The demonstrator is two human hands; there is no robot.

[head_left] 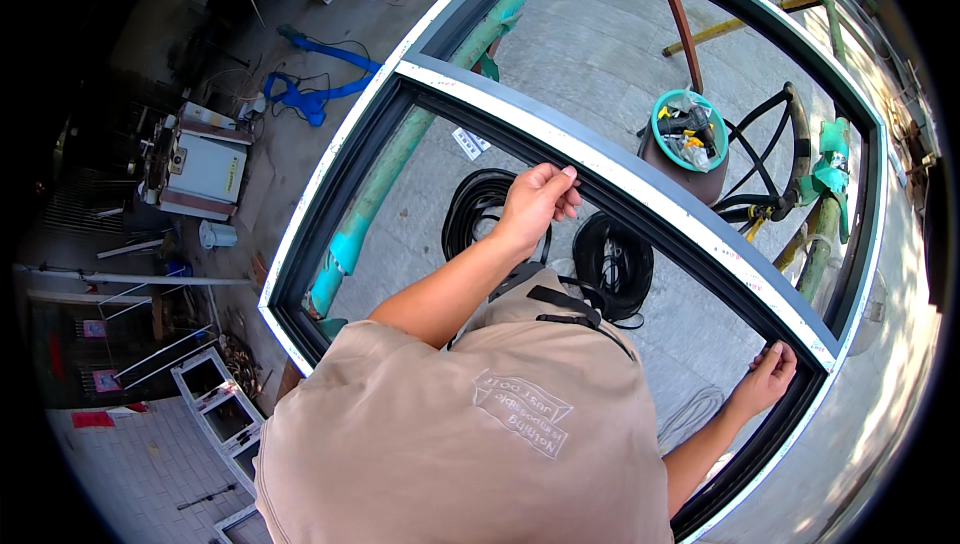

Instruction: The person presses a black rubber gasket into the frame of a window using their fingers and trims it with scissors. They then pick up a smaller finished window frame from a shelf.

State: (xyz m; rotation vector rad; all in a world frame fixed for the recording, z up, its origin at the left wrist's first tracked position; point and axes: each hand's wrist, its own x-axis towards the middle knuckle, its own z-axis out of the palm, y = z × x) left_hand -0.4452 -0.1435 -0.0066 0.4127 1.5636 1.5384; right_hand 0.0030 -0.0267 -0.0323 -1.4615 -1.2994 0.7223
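White-faced window frame (pixel 660 206) lies approx. flat in front of wearer, above green wrapped pipe (pixel 343 249). L hand (pixel 540 202) at mid-bar's black inner edge, thumb drawn in near curled fingers; R hand (pixel 768 376) at same edge nr corner, fingers bent, thumb close. Can't tell if either pinches anything. Frame prob. metal: stiff, bulky, fairly heavy, faces slick, easily scuffed; best held by opp. outer rails. Black coils (pixel 625 279) below look rubbery: light, bendy, pinch nr end.
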